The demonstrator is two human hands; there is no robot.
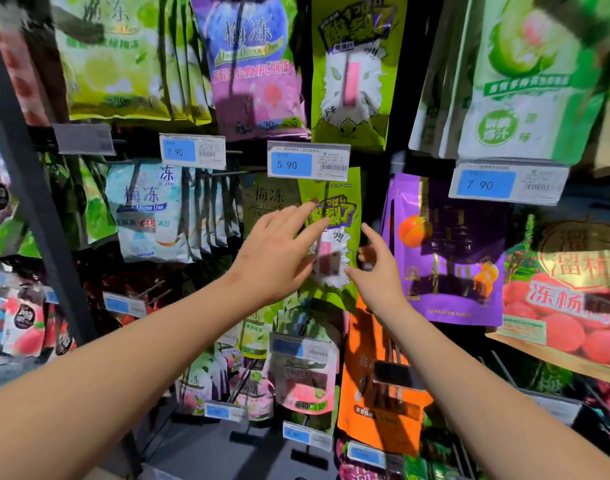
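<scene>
Grip looks best taken at both side edges of the green bag (338,237), which hangs at 6 o'clock of the 5.90 price tag (308,164). Left hand (279,251) lays straight fingers on its front; right hand (376,271) hovers spread at its 3 o'clock edge, holding nothing. Bag is sealed, contents hidden.

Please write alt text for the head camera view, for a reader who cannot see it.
A person's left hand and right hand, fingers open, reach for a lime-green snack pouch hanging below a 5.90 price tag in a shop. A purple pouch hangs to its right.
</scene>
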